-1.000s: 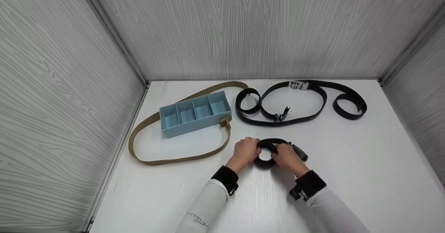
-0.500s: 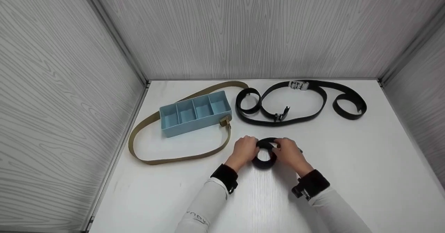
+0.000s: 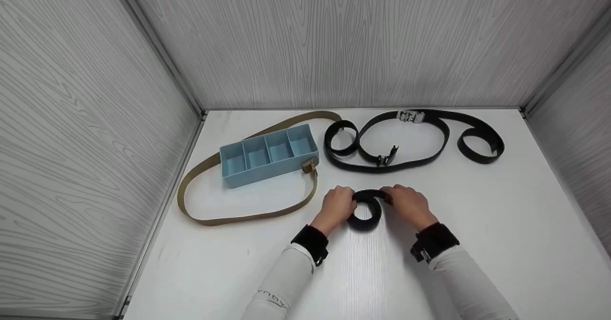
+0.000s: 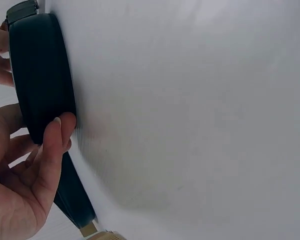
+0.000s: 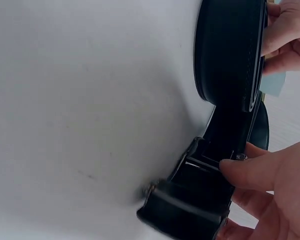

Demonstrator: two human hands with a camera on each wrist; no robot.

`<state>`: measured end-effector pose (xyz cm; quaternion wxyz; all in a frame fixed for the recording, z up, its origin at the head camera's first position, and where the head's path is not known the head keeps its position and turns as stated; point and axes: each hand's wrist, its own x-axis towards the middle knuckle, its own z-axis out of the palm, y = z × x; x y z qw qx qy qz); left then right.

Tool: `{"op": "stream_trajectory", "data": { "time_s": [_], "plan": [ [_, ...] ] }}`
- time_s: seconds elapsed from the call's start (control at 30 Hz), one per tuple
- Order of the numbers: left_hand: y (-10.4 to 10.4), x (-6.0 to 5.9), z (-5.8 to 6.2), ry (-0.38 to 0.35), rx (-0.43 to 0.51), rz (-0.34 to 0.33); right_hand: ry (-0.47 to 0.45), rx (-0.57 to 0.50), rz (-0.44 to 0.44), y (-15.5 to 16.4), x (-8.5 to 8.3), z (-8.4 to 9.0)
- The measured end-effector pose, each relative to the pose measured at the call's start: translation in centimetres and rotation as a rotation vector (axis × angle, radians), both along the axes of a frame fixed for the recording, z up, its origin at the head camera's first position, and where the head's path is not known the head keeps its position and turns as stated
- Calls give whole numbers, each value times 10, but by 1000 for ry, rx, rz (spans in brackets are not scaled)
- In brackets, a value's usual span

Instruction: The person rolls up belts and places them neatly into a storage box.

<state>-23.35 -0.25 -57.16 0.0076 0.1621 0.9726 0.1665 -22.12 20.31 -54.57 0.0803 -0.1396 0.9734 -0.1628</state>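
Note:
A black belt rolled into a coil (image 3: 365, 211) stands on edge on the white table (image 3: 477, 224) between my hands. My left hand (image 3: 338, 206) holds the coil's left side, thumb on its outer band (image 4: 42, 85). My right hand (image 3: 406, 205) grips the coil's right side and covers the dark buckle (image 5: 190, 200), with fingers curled round the buckle end. The wrist views show the coil (image 5: 230, 55) pressed between both hands' fingers.
A blue divided tray (image 3: 268, 154) sits to the back left on a tan belt (image 3: 248, 215) that loops round it. A long black belt (image 3: 410, 138) with a metal buckle sprawls along the back. Grey walls close in three sides.
My right hand slid from the coil's front round to its right side and over the buckle, which showed before. The left hand and coil barely moved.

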Motion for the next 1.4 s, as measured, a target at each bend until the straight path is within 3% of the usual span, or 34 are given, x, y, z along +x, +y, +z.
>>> {"op": "stream_trajectory", "data": {
  "time_s": [0.13,0.3,0.5,0.7,0.93,1.03,1.2,1.27,1.4],
  "plan": [
    [2,2,0,10,7,26,-108,-56,4,2,2,1],
    [4,4,0,17,21,54,-168,-148,49,0,4,1],
    [6,4,1,6,36,66,-167,-189,36,-6,6,1],
    [6,4,2,-18,23,61,-185,-204,-40,-13,7,0],
    [3,4,1,8,32,37,-142,-199,-115,-22,8,-5],
    [2,5,2,46,43,25,-191,-219,-166,-26,9,-5],
    [2,8,5,169,42,-10,-336,-325,-248,-28,7,-2],
    [3,9,7,223,40,-18,-324,-354,-255,-27,6,-3],
    [4,10,14,292,92,-13,-209,-375,-229,-20,4,-3]
  ]
}}
